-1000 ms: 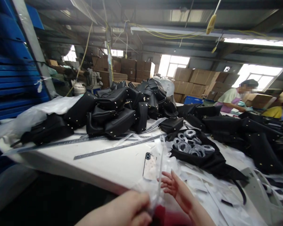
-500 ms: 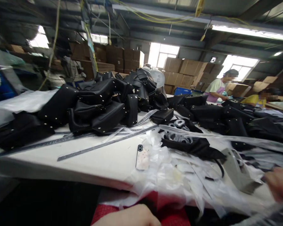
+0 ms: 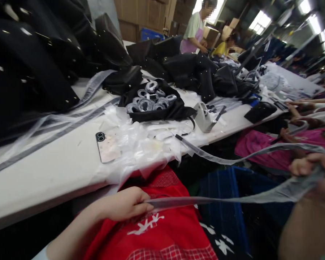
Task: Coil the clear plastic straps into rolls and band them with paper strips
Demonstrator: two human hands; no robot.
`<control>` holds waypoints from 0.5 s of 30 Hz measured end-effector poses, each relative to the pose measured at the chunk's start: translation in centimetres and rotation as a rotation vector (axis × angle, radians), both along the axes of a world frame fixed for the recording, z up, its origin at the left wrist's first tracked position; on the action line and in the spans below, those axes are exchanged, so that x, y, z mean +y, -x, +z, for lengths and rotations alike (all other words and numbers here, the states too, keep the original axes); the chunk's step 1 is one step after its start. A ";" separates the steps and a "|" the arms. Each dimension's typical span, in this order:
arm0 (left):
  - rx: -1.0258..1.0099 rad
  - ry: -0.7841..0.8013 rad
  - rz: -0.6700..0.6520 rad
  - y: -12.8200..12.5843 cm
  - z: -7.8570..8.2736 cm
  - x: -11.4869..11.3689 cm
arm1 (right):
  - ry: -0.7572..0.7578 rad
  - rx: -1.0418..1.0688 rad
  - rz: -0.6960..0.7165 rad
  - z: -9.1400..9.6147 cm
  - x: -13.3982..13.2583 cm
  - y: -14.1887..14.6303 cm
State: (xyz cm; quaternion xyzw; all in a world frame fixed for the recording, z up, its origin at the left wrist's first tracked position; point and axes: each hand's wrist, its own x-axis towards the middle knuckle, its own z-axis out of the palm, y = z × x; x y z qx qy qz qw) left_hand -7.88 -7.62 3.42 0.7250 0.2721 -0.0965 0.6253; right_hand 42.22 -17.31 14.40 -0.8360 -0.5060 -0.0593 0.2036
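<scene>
**Long translucent plastic strip [image 3: 284, 192] drawn nearly straight at 4 o'clock**

Clock directions are counted from the centre of the head view. One end of the strip is pinched between the thumb and fingers of the left hand [image 3: 130, 204], at 7 o'clock. The strip is also gripped in the curled fingers of the right hand [image 3: 311, 169], between 3 and 4 o'clock, where some detail is blurred. From there a second, slack strand is carried back toward the centre, ending in a dark tip; whether the table is touched by it cannot be told.

Beneath the strip, red cloth with checked panels and white printed marks [image 3: 178, 231] is seen at 6 o'clock, and a blue plastic crate [image 3: 219, 182] between 4 and 5.

On the long white table [image 3: 65, 169], a pale pink phone with a black camera corner [image 3: 108, 148] is laid face down between 8 and 9 o'clock, beside crumpled translucent plastic sheets [image 3: 141, 141]. Coiled clear rolls [image 3: 146, 105] are held in black fabric [image 3: 162, 115] at 11. Large black studded bags [image 3: 32, 61] are heaped toward 10. A person in a pale green top [image 3: 192, 34] is seen at 1.
</scene>
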 end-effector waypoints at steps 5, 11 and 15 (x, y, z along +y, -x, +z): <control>0.022 0.050 0.028 -0.9 -0.7 0.1 | 0.189 0.213 -0.136 -6.0 3.7 2.2; -0.122 0.127 0.113 -5.5 -1.8 -0.1 | 0.401 0.515 0.891 -12.7 7.0 18.1; -0.191 0.301 0.045 -5.3 -2.3 1.5 | 0.702 0.775 1.162 -13.9 7.2 22.7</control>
